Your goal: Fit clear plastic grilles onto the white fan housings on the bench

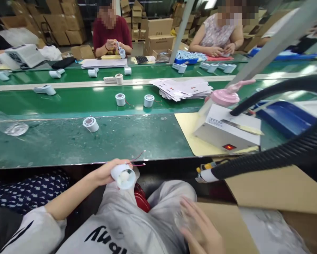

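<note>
My left hand (pixel 105 172) is closed around a small white fan housing (pixel 119 173), held just off the front edge of the bench. The round open end of the housing faces me, and a pale hub with blades shows inside. Thin red and dark wires (pixel 138 160) stick out behind it. Low on the right, over my lap, my right hand (pixel 202 225) is smeared by motion. Its fingers curve around a clear, see-through plastic piece (pixel 184 221) whose exact kind I cannot make out. Another white fan housing (pixel 90 124) stands on the bench ahead.
Fan housings (pixel 148 101) and handled fan bodies (pixel 44 90) lie on the green conveyor (pixel 95 102). A white box machine (pixel 228 128) with a lit switch, a pink-lidded cup (pixel 224 97) and a black hose (pixel 274 151) occupy the right. Below sits an open carton (pixel 277 187). Co-workers face me.
</note>
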`<control>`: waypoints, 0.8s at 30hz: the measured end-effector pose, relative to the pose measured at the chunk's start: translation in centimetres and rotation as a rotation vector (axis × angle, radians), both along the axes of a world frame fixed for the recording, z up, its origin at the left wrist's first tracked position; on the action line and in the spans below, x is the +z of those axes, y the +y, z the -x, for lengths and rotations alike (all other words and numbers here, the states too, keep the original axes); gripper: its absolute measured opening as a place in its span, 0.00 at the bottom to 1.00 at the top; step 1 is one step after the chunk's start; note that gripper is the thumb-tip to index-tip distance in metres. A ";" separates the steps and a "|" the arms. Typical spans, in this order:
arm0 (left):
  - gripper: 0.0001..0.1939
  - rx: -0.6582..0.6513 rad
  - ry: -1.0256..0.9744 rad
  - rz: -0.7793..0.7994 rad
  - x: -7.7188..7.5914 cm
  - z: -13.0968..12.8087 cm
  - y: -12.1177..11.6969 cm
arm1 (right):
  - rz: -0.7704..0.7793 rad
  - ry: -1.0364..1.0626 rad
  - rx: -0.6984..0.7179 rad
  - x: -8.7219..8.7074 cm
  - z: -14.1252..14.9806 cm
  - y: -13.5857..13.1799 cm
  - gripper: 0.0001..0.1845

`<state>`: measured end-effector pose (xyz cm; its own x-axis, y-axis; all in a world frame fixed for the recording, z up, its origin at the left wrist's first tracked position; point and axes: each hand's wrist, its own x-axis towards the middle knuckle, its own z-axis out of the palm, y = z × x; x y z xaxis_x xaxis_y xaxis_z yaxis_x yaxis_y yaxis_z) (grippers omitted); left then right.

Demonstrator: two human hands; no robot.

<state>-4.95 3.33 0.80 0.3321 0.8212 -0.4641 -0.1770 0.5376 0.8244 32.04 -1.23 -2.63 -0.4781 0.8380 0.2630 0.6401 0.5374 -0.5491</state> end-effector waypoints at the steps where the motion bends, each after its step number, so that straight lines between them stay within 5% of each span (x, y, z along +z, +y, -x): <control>1: 0.23 -0.090 -0.044 0.040 -0.8 -1.8 0.5 | -0.070 -0.046 0.048 0.5 2.0 0.3 0.27; 4: 0.19 -0.386 -0.006 0.020 -1.6 -5.8 1.5 | -0.279 -0.145 0.046 1.4 6.9 1.8 0.28; 7: 0.13 -0.598 0.232 -0.301 -0.8 -7.1 1.9 | -0.248 -0.247 -0.053 1.6 8.3 2.7 0.23; 10: 0.11 -0.564 0.439 -0.630 0.0 -7.2 1.7 | -0.073 -0.167 -0.015 1.9 7.7 2.4 0.12; 14: 0.13 -0.420 0.462 -0.698 -0.4 -7.4 1.5 | 0.230 0.124 0.008 2.6 7.1 1.9 0.04; 19: 0.25 -0.355 0.403 -0.842 -1.8 -7.9 1.6 | 0.358 0.412 -0.153 2.8 7.2 2.0 0.15; 24: 0.33 -0.470 0.373 -0.856 -2.3 -7.7 1.5 | 0.477 0.617 -0.260 2.7 6.4 2.3 0.18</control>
<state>2.75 4.88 -1.54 0.6587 0.7489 0.0727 0.2424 -0.3028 0.9217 25.60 1.07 0.08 -0.1392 0.9903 0.0028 0.2199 0.0337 -0.9749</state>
